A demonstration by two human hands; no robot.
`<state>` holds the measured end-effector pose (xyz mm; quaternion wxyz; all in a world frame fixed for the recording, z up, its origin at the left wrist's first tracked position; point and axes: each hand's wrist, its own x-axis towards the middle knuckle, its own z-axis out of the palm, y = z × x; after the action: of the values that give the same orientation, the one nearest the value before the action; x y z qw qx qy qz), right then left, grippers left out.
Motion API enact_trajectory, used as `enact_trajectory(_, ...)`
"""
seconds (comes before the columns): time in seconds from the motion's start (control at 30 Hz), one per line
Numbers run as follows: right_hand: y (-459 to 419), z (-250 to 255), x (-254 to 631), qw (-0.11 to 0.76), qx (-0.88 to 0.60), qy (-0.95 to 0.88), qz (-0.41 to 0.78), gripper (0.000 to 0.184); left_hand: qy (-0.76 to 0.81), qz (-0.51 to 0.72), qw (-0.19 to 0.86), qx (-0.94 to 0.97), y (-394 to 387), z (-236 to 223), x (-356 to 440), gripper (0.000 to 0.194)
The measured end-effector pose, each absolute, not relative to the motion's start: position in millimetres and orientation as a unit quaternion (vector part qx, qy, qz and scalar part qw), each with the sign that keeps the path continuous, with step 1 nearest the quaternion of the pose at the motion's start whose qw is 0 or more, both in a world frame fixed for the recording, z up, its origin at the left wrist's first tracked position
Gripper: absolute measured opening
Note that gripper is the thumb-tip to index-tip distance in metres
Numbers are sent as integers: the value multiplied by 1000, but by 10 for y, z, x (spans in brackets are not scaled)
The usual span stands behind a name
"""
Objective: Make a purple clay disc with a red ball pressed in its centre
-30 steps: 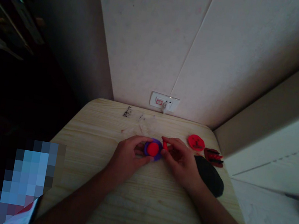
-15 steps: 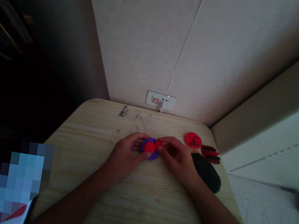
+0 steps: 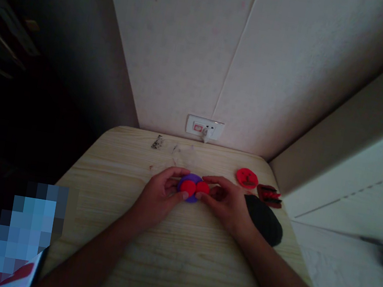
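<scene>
A round purple clay disc (image 3: 191,198) is between my hands, over the middle of the wooden table. On its face, toward the left, lies a flat red clay disc (image 3: 188,187). A second red clay disc (image 3: 203,188) touches its right side and overlaps the purple edge. My left hand (image 3: 164,190) grips the purple disc from the left, with the thumb at the lower edge of the left red disc. The thumb and fingers of my right hand (image 3: 226,198) are closed round the second red disc. Whether that disc sticks to the purple clay, I cannot tell.
A dark green clay oval (image 3: 264,223) lies by my right wrist. Behind it are a red clay round (image 3: 247,178) with dark bits and a brown clay slab (image 3: 270,196) with red and black strips. A wall socket (image 3: 204,127) with a plug sits behind the table (image 3: 157,269).
The second red disc, earlier tilted between my right fingers, now lies flatter and faces up beside the first. Both hands have shifted only slightly.
</scene>
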<state>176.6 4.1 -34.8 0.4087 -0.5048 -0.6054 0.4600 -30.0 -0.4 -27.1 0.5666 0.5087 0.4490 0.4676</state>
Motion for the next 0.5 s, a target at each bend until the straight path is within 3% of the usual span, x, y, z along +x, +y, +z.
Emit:
enact_trajectory(0.3, 65, -229, 1774, 467, -463, -497, 566, 37, 424, 509, 605, 443, 22, -316, -276, 54)
enact_trajectory(0.5, 56, -247, 1749, 463, -461, -494, 573, 34, 422, 500, 608, 449, -8, -309, -265, 56)
